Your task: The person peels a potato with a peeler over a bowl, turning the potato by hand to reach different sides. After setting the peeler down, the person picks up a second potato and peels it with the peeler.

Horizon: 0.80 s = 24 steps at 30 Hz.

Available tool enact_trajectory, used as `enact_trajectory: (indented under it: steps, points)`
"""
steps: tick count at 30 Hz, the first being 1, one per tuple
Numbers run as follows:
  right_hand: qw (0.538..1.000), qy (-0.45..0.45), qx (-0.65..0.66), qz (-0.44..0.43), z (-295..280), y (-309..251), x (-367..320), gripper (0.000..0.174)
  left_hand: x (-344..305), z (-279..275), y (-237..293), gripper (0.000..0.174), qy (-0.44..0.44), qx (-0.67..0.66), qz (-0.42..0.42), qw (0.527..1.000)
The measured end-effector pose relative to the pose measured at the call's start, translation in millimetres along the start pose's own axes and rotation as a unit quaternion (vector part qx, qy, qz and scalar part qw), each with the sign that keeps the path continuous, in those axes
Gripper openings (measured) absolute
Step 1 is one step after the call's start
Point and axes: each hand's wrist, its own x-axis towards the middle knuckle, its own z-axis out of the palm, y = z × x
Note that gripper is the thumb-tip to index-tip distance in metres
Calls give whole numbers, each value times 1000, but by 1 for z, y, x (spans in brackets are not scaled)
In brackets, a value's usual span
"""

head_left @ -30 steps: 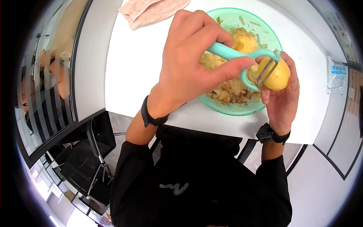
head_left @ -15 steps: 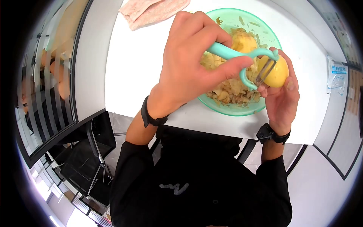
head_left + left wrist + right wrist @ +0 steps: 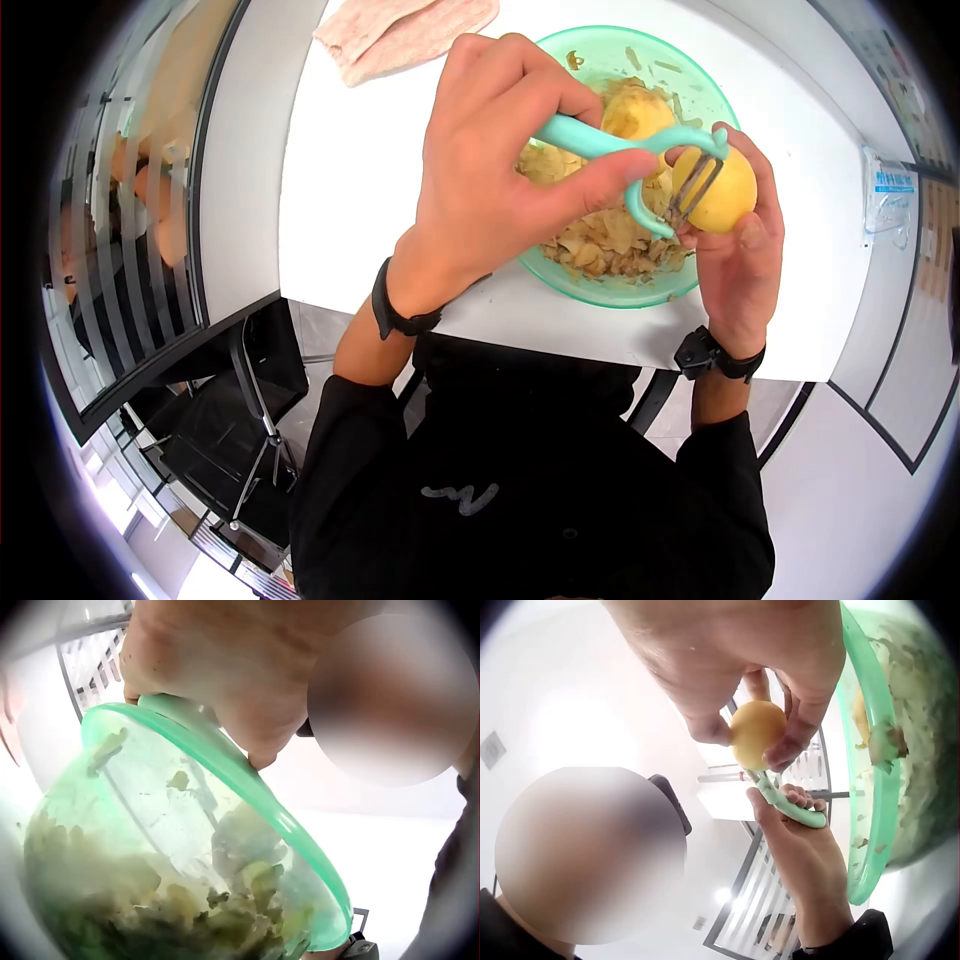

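Kept left grip [image 3: 490,170] curled round teal peeler [image 3: 590,140], right grip [image 3: 740,260] wrapped round potato [image 3: 725,190]. Nudged both toward 10 o'clock above peel-filled bowl [image 3: 610,60]; judged mid-stroke.

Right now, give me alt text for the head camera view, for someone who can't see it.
A person's left hand grips a teal peeler, its blade against a yellow potato held in the right hand, above a green bowl of peelings on a white table. A pink cloth lies at the table's far edge.
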Motion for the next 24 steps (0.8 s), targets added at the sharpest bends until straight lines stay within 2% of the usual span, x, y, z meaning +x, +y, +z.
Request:
enact_trajectory:
  steps: [6, 9, 12, 15, 16, 20, 24]
  points:
    - [998, 54, -11, 1, 5, 4, 1, 74, -1, 2, 0, 25, -1, 8, -12, 1000]
    - [999, 45, -7, 8, -2, 6, 1, 73, 0, 1, 1, 25, -3, 18, -10, 1000]
    - [998, 50, -45, 16, -1, 3, 2, 91, -1, 2, -2, 25, -1, 26, 2, 1000]
    - [997, 64, 33, 20, 5, -1, 1, 75, -1, 0, -1, 24, 4, 16, -23, 1000]
    - [999, 28, 9, 33, 1, -5, 2, 77, -2, -1, 0, 24, -2, 20, -37, 999]
    - [997, -29, 68, 37, -7, -2, 5, 74, -2, 0, 0, 26, -9, 16, -35, 999]
    - [997, 14, 64, 36, 6, -9, 4, 72, -1, 1, 4, 28, -19, 7, -30, 999]
